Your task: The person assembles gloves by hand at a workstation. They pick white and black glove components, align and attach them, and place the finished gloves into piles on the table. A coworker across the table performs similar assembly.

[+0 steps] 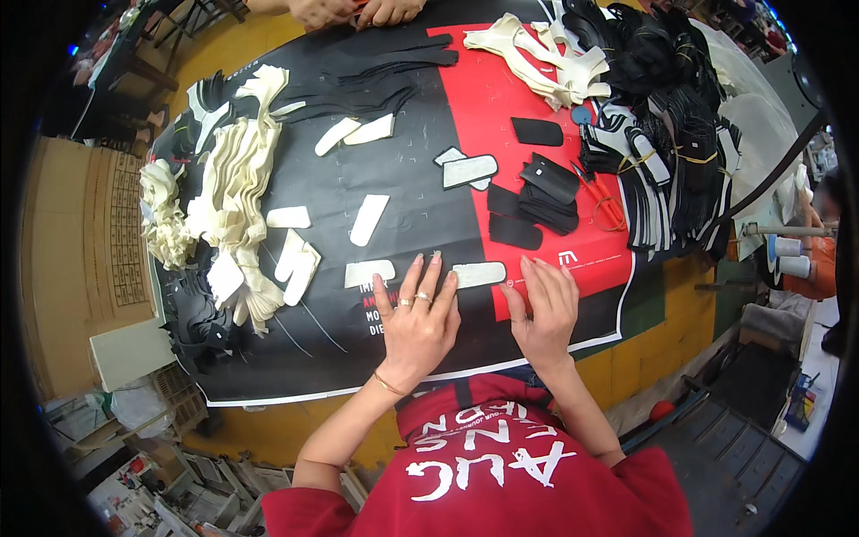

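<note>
My left hand [419, 315] rests on the black sheet with its fingers spread, rings on two fingers. Its fingertips lie between two cream fabric pieces: one piece [367, 272] to the left, another piece [480, 274] to the right, by the index fingertip. My right hand [544, 309] is open over the red part of the sheet, its thumb near the right-hand cream piece. Neither hand appears to grip anything. Farther off lie more cream pieces [369, 220], a white piece with a dark edge [471, 171], and several black pieces [514, 231].
Ruffled cream fabric stacks [237, 170] line the left side. Bundled black and white pieces [684, 152] pile up at the right, beside orange-handled scissors [610, 206]. Black strips [376, 72] lie at the back, where another person's hands [389, 11] show. Cardboard [76, 259] stands at far left.
</note>
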### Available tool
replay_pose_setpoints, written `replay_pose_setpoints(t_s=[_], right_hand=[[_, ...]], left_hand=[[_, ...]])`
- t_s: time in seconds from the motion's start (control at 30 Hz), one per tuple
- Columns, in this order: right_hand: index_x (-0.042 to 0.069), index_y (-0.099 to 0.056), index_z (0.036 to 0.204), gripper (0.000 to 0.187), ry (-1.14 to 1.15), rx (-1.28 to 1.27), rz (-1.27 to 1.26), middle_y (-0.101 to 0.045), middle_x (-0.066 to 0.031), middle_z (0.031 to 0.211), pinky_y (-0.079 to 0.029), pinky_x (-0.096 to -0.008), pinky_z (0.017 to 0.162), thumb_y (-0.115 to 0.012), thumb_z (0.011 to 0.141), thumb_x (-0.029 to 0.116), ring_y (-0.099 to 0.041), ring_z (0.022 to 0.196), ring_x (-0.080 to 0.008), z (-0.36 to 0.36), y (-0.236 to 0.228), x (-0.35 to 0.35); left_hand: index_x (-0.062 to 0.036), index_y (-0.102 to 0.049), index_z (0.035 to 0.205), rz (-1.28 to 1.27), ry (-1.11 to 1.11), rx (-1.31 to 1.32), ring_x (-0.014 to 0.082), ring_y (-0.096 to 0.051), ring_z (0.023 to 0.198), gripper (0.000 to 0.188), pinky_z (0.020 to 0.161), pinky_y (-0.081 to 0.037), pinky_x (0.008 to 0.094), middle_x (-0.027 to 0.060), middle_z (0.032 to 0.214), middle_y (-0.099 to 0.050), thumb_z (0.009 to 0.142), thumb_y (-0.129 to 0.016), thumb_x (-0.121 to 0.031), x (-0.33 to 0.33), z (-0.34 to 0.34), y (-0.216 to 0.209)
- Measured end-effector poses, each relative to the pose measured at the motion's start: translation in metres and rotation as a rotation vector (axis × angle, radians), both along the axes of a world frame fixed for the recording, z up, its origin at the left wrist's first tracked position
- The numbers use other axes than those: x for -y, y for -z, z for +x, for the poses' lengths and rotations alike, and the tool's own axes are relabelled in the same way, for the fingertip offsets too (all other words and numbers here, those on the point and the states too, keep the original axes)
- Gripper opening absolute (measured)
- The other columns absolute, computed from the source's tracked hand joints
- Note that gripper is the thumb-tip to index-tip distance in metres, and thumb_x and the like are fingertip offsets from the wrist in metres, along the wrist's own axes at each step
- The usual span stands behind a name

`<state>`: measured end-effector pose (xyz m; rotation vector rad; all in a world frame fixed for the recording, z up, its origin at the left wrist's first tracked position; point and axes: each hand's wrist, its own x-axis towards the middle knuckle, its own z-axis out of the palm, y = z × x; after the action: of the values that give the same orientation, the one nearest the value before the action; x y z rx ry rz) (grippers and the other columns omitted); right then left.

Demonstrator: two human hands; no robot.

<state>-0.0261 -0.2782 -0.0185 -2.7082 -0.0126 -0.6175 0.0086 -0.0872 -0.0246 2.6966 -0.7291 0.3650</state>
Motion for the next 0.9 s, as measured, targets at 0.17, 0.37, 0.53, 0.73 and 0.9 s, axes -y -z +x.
replay_pose_setpoints(t_s=[0.17,0.37,0.53,0.73,0.9], right_hand=[[0.008,-0.068,0.115,0.041,-0.058,-0.194,0.161,-0.057,-0.0101,0.122,-0.041,-0.044,0.093,-0.078,0.083,0.033,-0.052,0.112,-0.0297,0.017,-0.012,-0.005],[0.006,-0.065,0.095,0.028,-0.16,-0.292,0.358,-0.063,-0.008,0.104,-0.043,-0.041,0.087,-0.079,0.083,0.027,-0.058,0.096,-0.0269,0.024,-0.025,0.004],[0.003,-0.063,0.091,0.027,-0.253,-0.227,0.543,-0.069,-0.0052,0.081,-0.051,-0.0349,0.074,-0.085,0.076,0.009,-0.065,0.075,-0.022,0.021,-0.034,0.003],[0.005,-0.061,0.089,0.032,-0.372,-0.056,0.679,-0.073,-0.0078,0.085,-0.054,-0.0292,0.071,-0.088,0.072,0.002,-0.068,0.078,-0.0183,0.017,-0.058,0.007],[0.006,-0.06,0.091,0.033,-0.416,-0.029,0.699,-0.073,-0.0083,0.085,-0.054,-0.0294,0.07,-0.088,0.073,0.004,-0.068,0.079,-0.0192,0.02,-0.065,0.01]], left_hand=[[-0.0109,-0.072,0.111,-0.13,-0.006,-0.04,0.0261,-0.053,0.131,0.03,0.118,-0.012,0.0632,0.0082,0.131,-0.064,0.086,-0.074,-0.026,0.001,0.004,-0.004],[-0.0096,-0.07,0.111,-0.332,0.021,-0.329,0.0319,-0.046,0.136,0.031,0.118,-0.022,0.0563,0.0119,0.146,-0.051,0.082,-0.078,-0.02,0.001,0.021,-0.016],[-0.0124,-0.075,0.1,-0.397,0.204,-0.423,0.0256,-0.056,0.127,0.02,0.115,-0.025,0.0503,0.0038,0.123,-0.068,0.08,-0.079,-0.013,-0.013,0.032,-0.033],[-0.0112,-0.076,0.09,-0.614,0.169,-0.486,0.0192,-0.065,0.108,0.017,0.103,-0.03,0.042,-0.004,0.095,-0.075,0.074,-0.08,-0.007,-0.017,0.019,-0.066],[-0.0127,-0.078,0.089,-0.52,0.165,-0.381,0.0189,-0.066,0.108,0.017,0.104,-0.028,0.04,-0.0038,0.094,-0.076,0.073,-0.083,-0.01,-0.015,0.019,-0.083]])
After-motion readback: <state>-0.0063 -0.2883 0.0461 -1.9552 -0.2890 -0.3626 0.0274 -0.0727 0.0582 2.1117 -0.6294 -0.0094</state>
